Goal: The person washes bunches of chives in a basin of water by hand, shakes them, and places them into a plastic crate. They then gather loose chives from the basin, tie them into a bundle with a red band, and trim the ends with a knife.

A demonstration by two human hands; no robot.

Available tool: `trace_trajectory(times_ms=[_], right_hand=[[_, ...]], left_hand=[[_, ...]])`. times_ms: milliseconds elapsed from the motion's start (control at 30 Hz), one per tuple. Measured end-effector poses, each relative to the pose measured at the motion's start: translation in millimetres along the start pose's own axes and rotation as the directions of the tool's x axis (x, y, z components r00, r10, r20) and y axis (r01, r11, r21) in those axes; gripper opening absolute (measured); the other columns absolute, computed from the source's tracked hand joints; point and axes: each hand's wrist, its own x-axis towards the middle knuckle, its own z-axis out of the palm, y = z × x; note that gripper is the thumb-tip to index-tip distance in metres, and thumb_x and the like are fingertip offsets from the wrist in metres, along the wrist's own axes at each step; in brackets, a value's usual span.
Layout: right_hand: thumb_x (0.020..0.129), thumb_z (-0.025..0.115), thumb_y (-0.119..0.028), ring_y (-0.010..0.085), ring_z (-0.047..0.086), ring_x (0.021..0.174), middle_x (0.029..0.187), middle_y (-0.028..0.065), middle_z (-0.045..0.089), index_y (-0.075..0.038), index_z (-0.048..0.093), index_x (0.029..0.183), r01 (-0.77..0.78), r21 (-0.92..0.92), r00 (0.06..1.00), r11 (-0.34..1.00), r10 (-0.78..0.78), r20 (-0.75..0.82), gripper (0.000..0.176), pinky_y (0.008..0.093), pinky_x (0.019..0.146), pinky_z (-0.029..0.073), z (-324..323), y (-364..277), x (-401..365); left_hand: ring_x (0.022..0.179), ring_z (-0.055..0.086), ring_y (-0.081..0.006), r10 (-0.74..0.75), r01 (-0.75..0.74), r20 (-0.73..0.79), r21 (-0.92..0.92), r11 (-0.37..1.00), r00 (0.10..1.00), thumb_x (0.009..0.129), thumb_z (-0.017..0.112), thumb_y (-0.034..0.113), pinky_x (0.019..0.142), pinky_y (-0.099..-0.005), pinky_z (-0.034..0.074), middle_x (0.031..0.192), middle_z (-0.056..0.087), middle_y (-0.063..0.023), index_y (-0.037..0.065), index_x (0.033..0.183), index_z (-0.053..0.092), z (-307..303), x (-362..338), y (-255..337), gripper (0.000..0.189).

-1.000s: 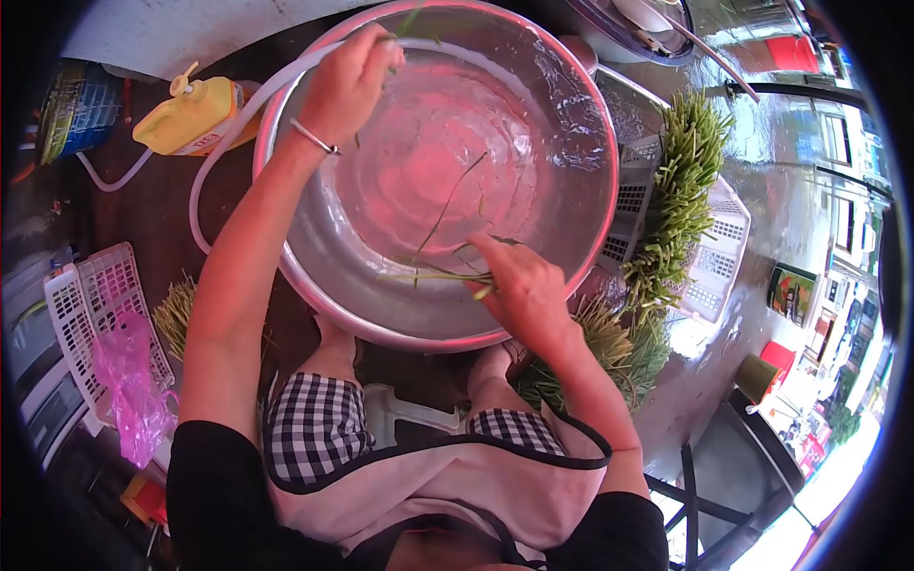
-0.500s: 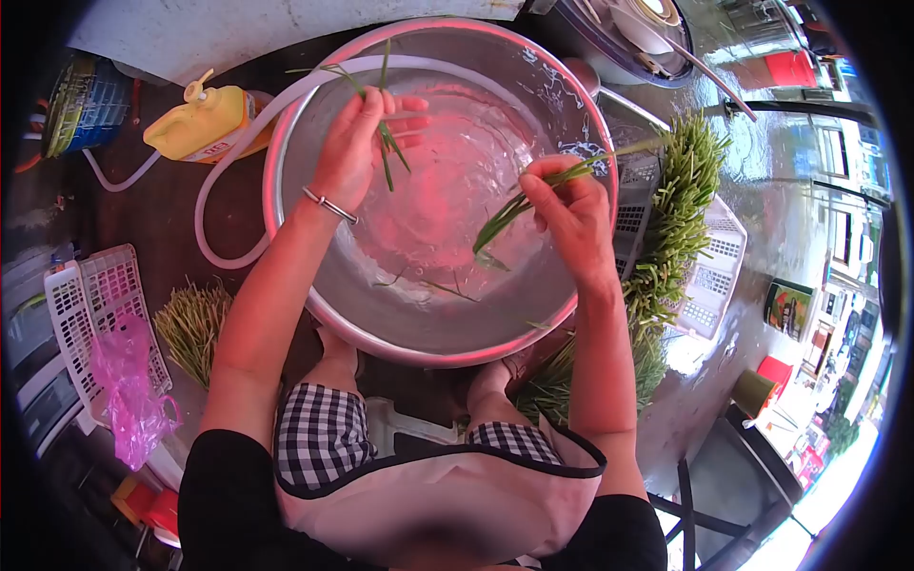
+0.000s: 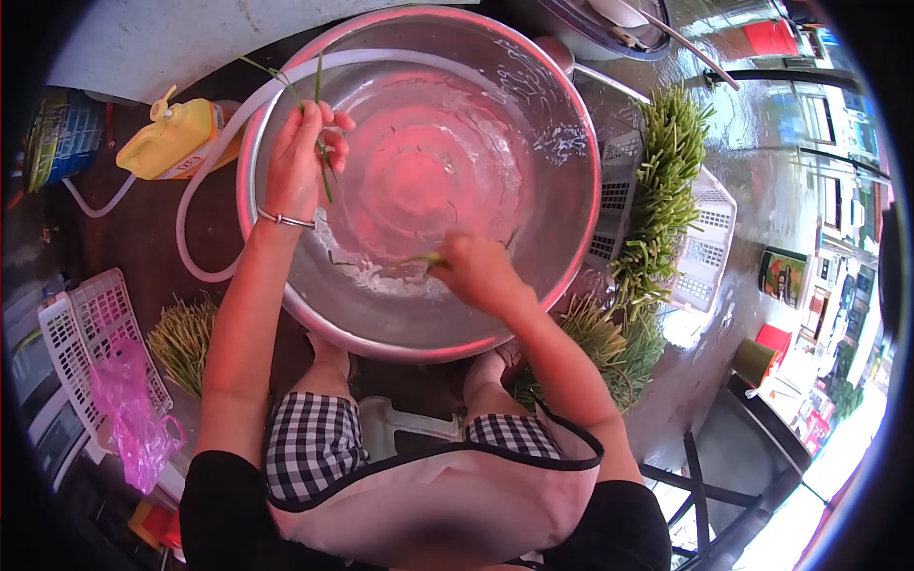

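Note:
A large metal basin (image 3: pixel 419 350) with moving water stands in front of me. Over its left side, my left hand (image 3: pixel 297 162) pinches a few thin green stalks (image 3: pixel 321 86) that look like chives, sticking up and hanging down past the fingers. My right hand (image 3: pixel 481 271) is low over the front middle of the basin, its fingers closed on a few green stalks (image 3: pixel 433 259) near the water; motion blurs their tips. Some loose bits of green float close by.
A pale hose (image 3: pixel 195 224) loops over the basin's left rim beside a yellow jug (image 3: pixel 171 138). On the right, a thick pile of green stalks (image 3: pixel 669 181) lies on white crates (image 3: pixel 705 238). More bundles (image 3: pixel 184 343) and a pink plastic bag (image 3: pixel 133 409) are at left.
My right hand has swung left and toward me, from the basin's right side down to the water at the front middle. My left hand keeps its stalks. The whole view has shifted slightly.

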Motion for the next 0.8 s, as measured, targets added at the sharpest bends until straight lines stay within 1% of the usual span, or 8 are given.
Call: trace_trajectory(times_ms=[67,100,333,367,467,667,733,800], right_hand=[[0.083,0.075,-0.017,0.0146,0.066,0.066,0.075,0.0063,0.069,-0.002,0.07,0.081,-0.137,0.488,0.984,0.862,0.177,-0.035,0.016,0.0309,0.054,0.05,-59,-7,14],[0.081,0.078,-0.015,0.0102,0.063,0.063,0.075,0.0042,0.069,0.0,0.072,0.084,-0.25,0.73,0.953,0.636,0.295,0.069,0.016,0.0277,0.054,0.049,-84,-12,22],[0.084,0.075,-0.012,0.01,0.064,0.063,0.072,0.0052,0.069,0.001,0.072,0.087,-0.09,0.817,0.909,0.569,0.381,-0.165,0.014,0.0256,0.055,0.051,-83,-27,55],[0.082,0.074,-0.011,0.0117,0.066,0.065,0.073,0.0064,0.07,0.001,0.071,0.09,-0.195,0.748,0.914,0.634,0.394,-0.096,0.014,0.0266,0.057,0.053,-78,-26,53],[0.08,0.074,-0.009,0.0119,0.065,0.063,0.072,0.0068,0.069,0.001,0.07,0.095,-0.083,0.71,0.916,0.699,0.334,-0.221,0.018,0.0265,0.056,0.052,-54,-11,48],[0.085,0.074,-0.009,0.0075,0.061,0.058,0.072,0.0023,0.068,-0.001,0.071,0.094,0.121,0.846,0.821,0.52,0.427,-0.379,0.012,0.0228,0.052,0.049,-140,-15,-3],[0.087,0.074,-0.008,0.0056,0.059,0.057,0.076,0.0016,0.068,-0.001,0.071,0.094,0.073,0.638,0.615,0.766,0.469,-0.633,0.011,0.0205,0.051,0.047,-210,-18,-44],[0.086,0.074,-0.006,0.0064,0.058,0.056,0.075,0.0036,0.069,-0.001,0.072,0.094,0.216,0.397,0.316,0.892,0.321,-0.893,0.01,0.0194,0.052,0.046,-260,4,-83]], left_hand=[[0.082,0.062,-0.0131,-0.052,0.052,0.013,-0.069,0.996,0.999,0.106,0.043,0.033,0.07,-0.0281,0.051,0.102,0.063,-0.0094,0.01,0.099,0.052,10,-5,-3,0.025],[0.086,0.062,-0.0149,-0.081,0.084,0.032,-0.132,0.988,0.996,0.106,0.043,0.033,0.073,-0.0303,0.052,0.105,0.063,-0.01,0.01,0.1,0.052,27,-10,-7,0.025],[0.102,0.061,-0.0198,-0.158,0.292,0.328,-0.414,0.862,0.931,0.106,0.04,0.03,0.085,-0.0369,0.051,0.121,0.061,-0.0105,0.007,0.116,0.052,88,-37,-27,0.028],[0.101,0.06,-0.0172,-0.147,0.314,0.393,-0.405,0.859,0.908,0.107,0.038,0.027,0.083,-0.0348,0.05,0.123,0.058,-0.0087,0.007,0.131,0.048,87,-38,-31,0.033],[0.12,0.054,-0.018,-0.206,0.304,0.372,-0.225,0.926,0.905,0.106,0.037,0.024,0.103,-0.0357,0.042,0.131,0.054,-0.0098,0.004,0.14,0.042,94,-46,-46,0.04],[0.126,0.049,-0.0226,-0.046,0.057,0.258,-0.034,0.998,0.965,0.099,0.046,0.027,0.105,-0.0378,0.04,0.141,0.047,-0.0139,0.003,0.148,0.034,113,-54,2,0.056],[0.123,0.052,-0.0226,0.01,-0.017,0.231,0.03,0.999,0.973,0.099,0.046,0.025,0.103,-0.0375,0.042,0.139,0.049,-0.0131,0.003,0.147,0.036,104,-52,10,0.053],[0.116,0.056,-0.0208,0.036,-0.051,0.226,0.063,0.997,0.973,0.101,0.045,0.02,0.097,-0.0364,0.045,0.133,0.053,-0.0107,0.002,0.144,0.04,90,-53,7,0.047]])
